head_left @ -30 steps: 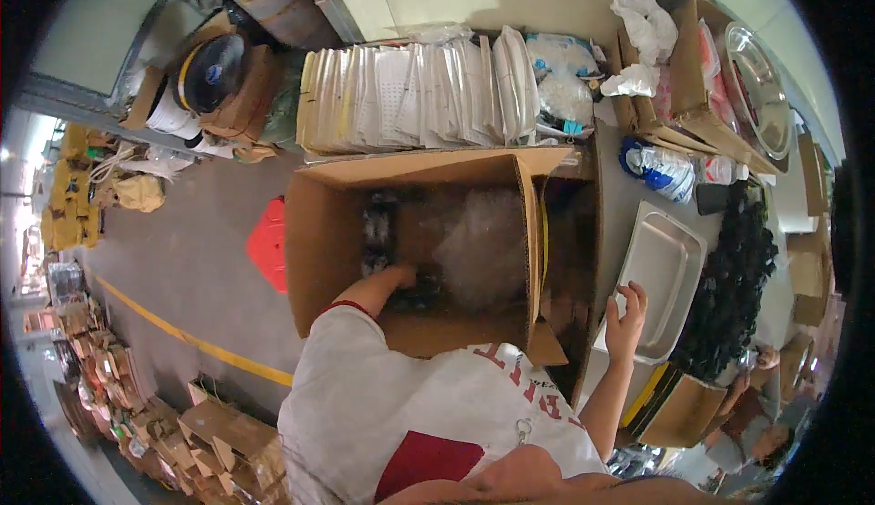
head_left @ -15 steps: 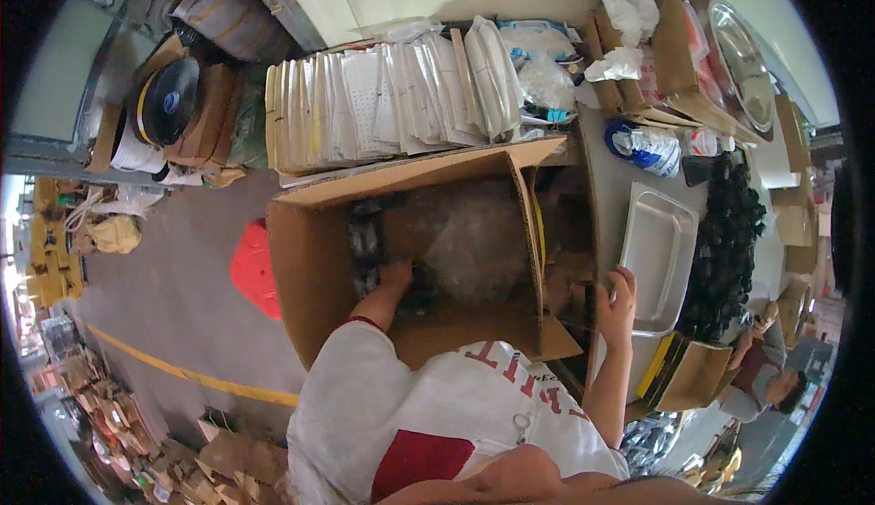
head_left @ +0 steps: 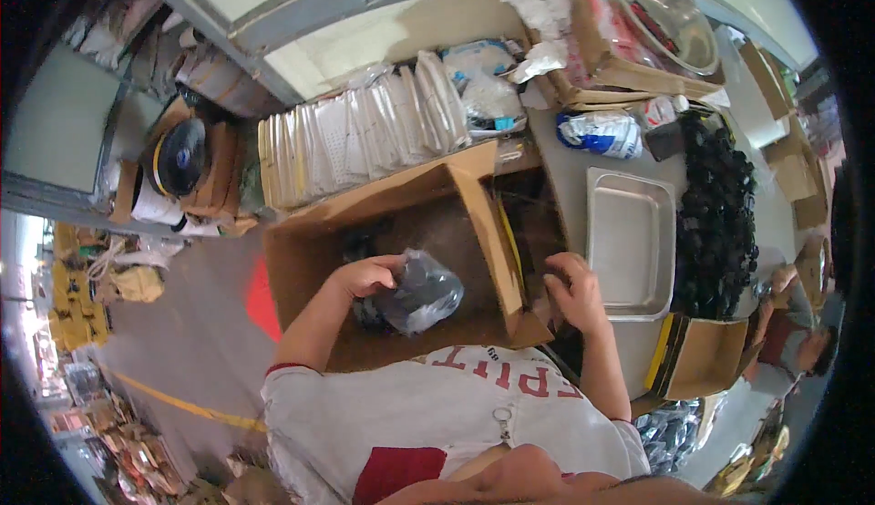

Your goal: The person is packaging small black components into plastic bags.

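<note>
My left hand [head_left: 367, 276] is closed on the edge of a see-through plastic bag [head_left: 421, 295] with something dark inside. The bag hangs over an open cardboard box [head_left: 305, 268], in front of my body. More dark, wrapped items [head_left: 363, 245] lie lower in the box, partly covered by my hand and the bag. Beyond the box's right flap, my right hand [head_left: 574, 293] hovers at the table edge with loosely bent fingers, thumb apart, and nothing visible in it. Nearest to it stands a shallow rectangular metal tray [head_left: 629, 250].
A pile of black parts [head_left: 715, 222] lies right of the tray, above a small open carton [head_left: 706, 359]. Upright white packets [head_left: 355, 140] line the far side of the box. A round metal bowl [head_left: 679, 22] rests at the far right. A co-worker [head_left: 788, 341] is at the right.
My left hand has come up from deep inside the box, bringing the plastic bag. My right hand has moved off the tray's edge, its fingers loosened. The view has shifted.
</note>
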A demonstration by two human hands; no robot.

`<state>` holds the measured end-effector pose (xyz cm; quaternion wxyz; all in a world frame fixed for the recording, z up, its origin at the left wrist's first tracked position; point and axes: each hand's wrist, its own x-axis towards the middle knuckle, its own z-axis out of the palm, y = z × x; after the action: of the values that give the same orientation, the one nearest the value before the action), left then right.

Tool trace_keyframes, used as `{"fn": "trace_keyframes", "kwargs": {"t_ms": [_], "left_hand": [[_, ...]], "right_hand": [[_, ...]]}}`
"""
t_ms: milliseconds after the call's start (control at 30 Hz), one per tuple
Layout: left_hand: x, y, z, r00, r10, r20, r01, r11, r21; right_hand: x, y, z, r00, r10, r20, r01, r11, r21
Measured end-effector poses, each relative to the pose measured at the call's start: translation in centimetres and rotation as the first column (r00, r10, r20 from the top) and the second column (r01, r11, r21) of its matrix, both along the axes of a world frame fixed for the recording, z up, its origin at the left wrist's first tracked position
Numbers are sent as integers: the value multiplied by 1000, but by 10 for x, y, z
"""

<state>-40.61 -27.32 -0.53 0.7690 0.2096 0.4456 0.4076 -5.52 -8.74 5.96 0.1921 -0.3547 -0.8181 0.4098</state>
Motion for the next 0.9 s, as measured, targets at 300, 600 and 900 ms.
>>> {"fn": "trace_keyframes", "kwargs": {"t_ms": [300,600,900], "left_hand": [[196,140,54,955,113,274,-188,946,265],[326,223,66,871,288,-399,64,737,672],[412,276,85,785,252,-566,332,601,727]], "right_hand": [[38,-5,43,969,-170,-177,129,966,-222],[144,22,30,822,-569,-18,487,687,539],[232,40,6,765,-615,-192,641,694,327]]}}
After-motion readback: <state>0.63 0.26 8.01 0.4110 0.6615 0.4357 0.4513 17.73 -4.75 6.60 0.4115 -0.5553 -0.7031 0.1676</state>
